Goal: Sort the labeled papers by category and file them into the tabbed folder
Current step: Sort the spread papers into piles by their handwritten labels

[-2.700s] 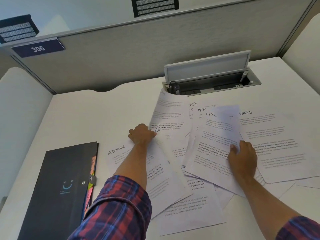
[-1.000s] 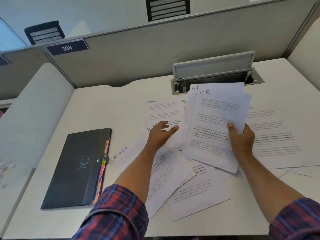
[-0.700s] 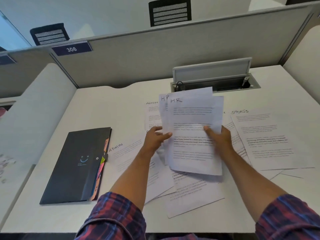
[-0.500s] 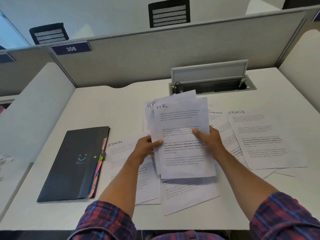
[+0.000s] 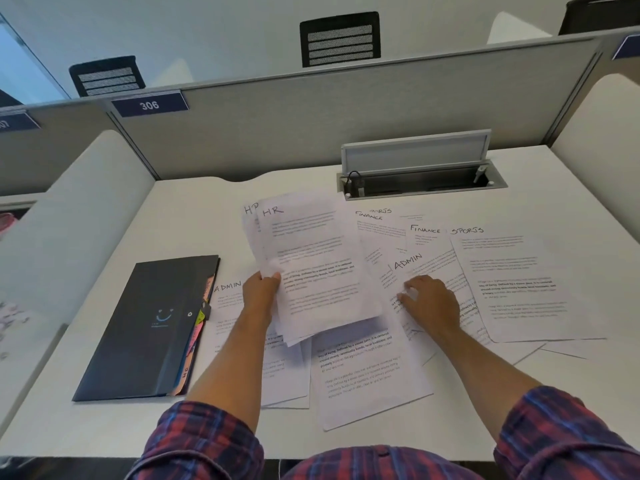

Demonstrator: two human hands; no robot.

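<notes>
HR sheets (image 5: 311, 268) sit pinched in my left hand (image 5: 259, 292), lifted off the worktop (image 5: 194, 216); my right hand (image 5: 427, 301), fingers spread, presses the ADMIN sheet (image 5: 415, 271). Folder (image 5: 149, 327) lies just left, long axis away from me.

printed text (image 5: 313, 271) unreadable, folder tabs (image 5: 194, 336) blurred

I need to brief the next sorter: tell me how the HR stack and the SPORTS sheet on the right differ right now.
The HR stack is several sheets fanned together, lifted and tilted in the left hand; the SPORTS sheet looks like one page, lying flat on the desk, with no hand on it. The HR stack sits mid-desk, the SPORTS sheet far right. Both are white printed pages with handwritten labels.
</notes>
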